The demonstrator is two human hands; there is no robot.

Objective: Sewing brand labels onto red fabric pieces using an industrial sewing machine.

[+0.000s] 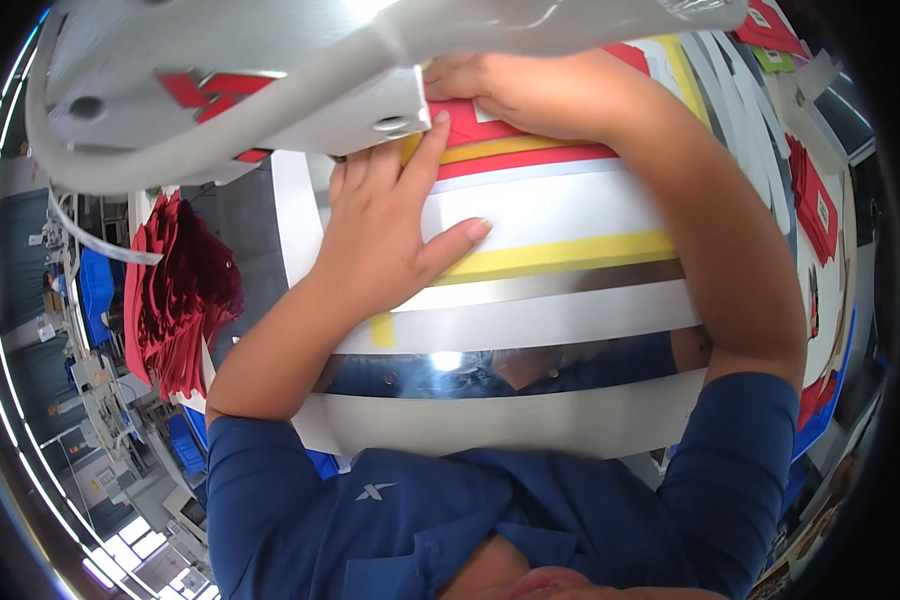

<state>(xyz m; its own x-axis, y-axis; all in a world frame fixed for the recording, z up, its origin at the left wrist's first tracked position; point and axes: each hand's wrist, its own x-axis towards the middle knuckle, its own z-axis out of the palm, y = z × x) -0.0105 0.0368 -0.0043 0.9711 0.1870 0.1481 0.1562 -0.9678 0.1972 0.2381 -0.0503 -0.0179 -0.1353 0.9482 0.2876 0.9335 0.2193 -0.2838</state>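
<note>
Both my hands rest at the front of a white and grey sewing machine head. My left hand is open, palm down, its thumb spread over the white work surface and its fingertips reaching to the machine's lower edge. My right hand lies flat on a red cloth piece; its fingertips are partly hidden behind the machine. The needle area is out of sight. Just on my side of the cloth runs an orange-yellow strip, with a red strip beside it.
A thick stack of red cloth pieces hangs at the left. More red pieces lie at the right, near pale strips. Yellow tape and a shiny metal band cross the table. A grey cable loops over the machine.
</note>
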